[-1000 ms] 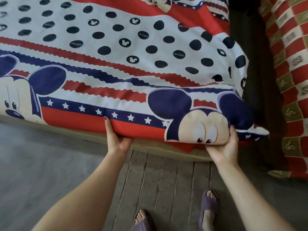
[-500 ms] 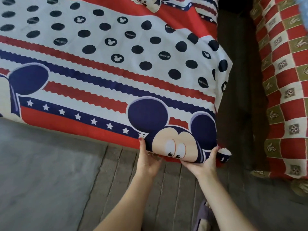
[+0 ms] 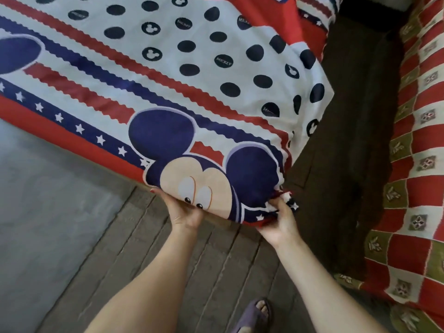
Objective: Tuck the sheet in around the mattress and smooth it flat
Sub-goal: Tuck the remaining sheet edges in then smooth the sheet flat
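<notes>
A cartoon-mouse sheet point(image 3: 168, 75) in white, red and navy with dots, stripes and stars covers the mattress, which is hidden under it. At the near right corner, my left hand point(image 3: 185, 211) is palm up under the sheet's lower edge, its fingers hidden beneath the cloth. My right hand point(image 3: 280, 223) pinches the bunched corner of the sheet, where red and star-printed folds gather.
A red, cream and olive checked cloth point(image 3: 418, 164) hangs over furniture at the right, with a dark gap point(image 3: 355, 140) between it and the bed. Below are wooden floorboards point(image 3: 216, 260) and a grey mat point(image 3: 48, 224). My slippered foot point(image 3: 254, 313) is near the bottom edge.
Both hands have slid right along the sheet's lower edge to the corner and come closer together. My right hand now grips the bunched corner folds.
</notes>
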